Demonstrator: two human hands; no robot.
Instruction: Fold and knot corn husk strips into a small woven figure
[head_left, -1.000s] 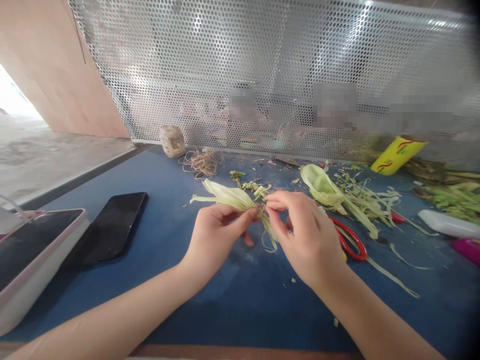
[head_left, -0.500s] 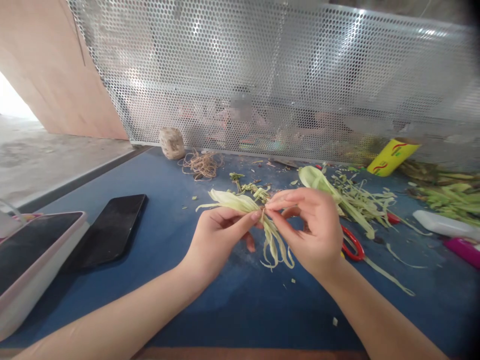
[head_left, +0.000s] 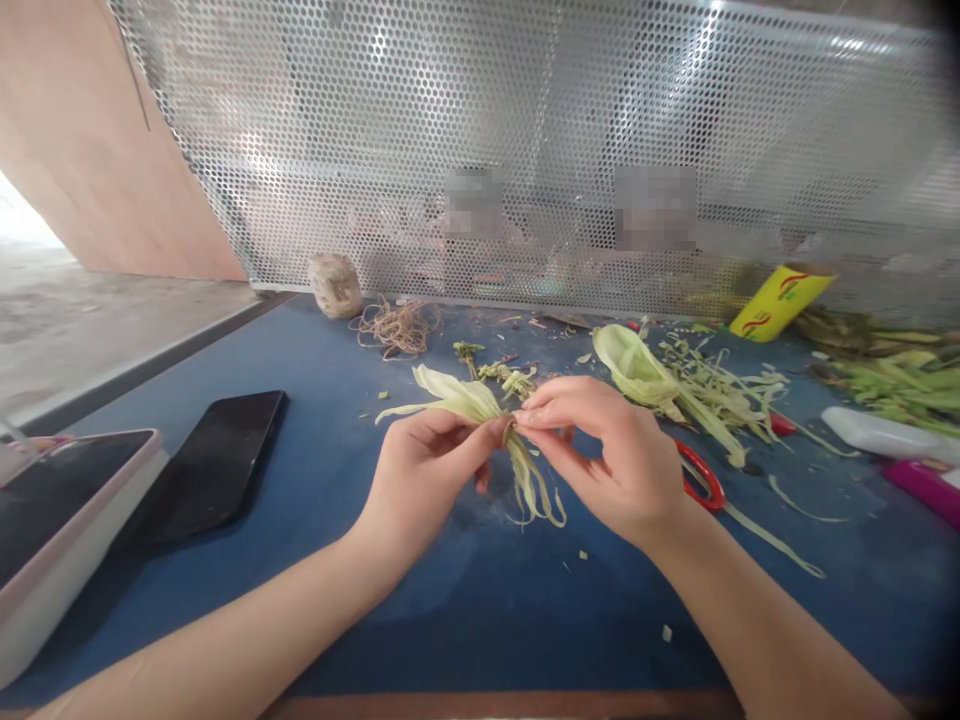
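A pale green corn husk bundle (head_left: 469,395) is pinched between the thumb and fingers of my left hand (head_left: 424,470). Its wide leaves spread to the left, and thin shredded strips (head_left: 534,490) hang below on the right. Around the bundle's narrow middle runs a brown twine (head_left: 510,430). At that spot the thumb and fingertips of my right hand (head_left: 615,455) are closed on the twine, almost touching the left thumb. Red-handled scissors (head_left: 709,480) lie beside my right wrist, partly hidden by it.
Loose twine (head_left: 397,328) and a cylindrical spool (head_left: 335,285) sit at the back left. A phone (head_left: 206,465) and a pink-edged device (head_left: 75,520) lie left. Husks (head_left: 645,370), a yellow tube (head_left: 781,302) and a white object (head_left: 877,430) are right. A perforated metal screen (head_left: 487,110) stands behind.
Both hands, with the husk bundle, have shifted slightly left. My right fingertips have drawn closer in against the bound middle. The view has moved a little.
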